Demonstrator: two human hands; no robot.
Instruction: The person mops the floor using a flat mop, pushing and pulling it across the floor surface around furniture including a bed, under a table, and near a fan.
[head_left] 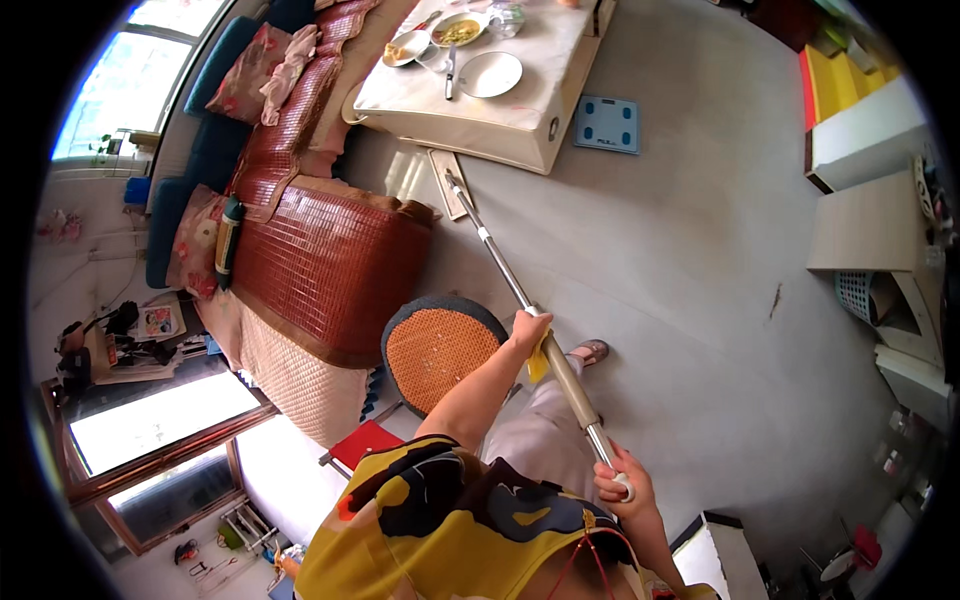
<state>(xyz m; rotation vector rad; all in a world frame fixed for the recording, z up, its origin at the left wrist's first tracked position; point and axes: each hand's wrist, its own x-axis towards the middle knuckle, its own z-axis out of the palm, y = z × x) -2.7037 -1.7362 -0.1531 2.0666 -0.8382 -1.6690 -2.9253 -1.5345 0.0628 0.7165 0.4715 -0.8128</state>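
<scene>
Metal mop pole [520,295] ran diagonally, its long axis from the lower right near the person's body up and left to the flat mop head [447,182], which lay on the grey floor [680,260] just beside the base of the low cream table [470,125]. Left hand [528,330] was wrapped closed around the shaft about midway, with what looked like a yellow cloth [539,360] tucked under it, hard to confirm at this size. Right hand [622,478] was clamped shut on the top end of the pole, near the torso. So the mop head lay well ahead and to the left of both grips, left hand the nearer one. Tight edges on that side: table base touching or nearly touching the head, red woven-mat sofa [320,250] just left of it, round woven stool [440,345] close beside the left forearm. A blue bathroom scale [606,124] sat on the floor by the table's right corner. Open floor stretched right of the pole toward the white cabinets [865,135]. One sandalled foot [590,351] stood just right of the shaft.
</scene>
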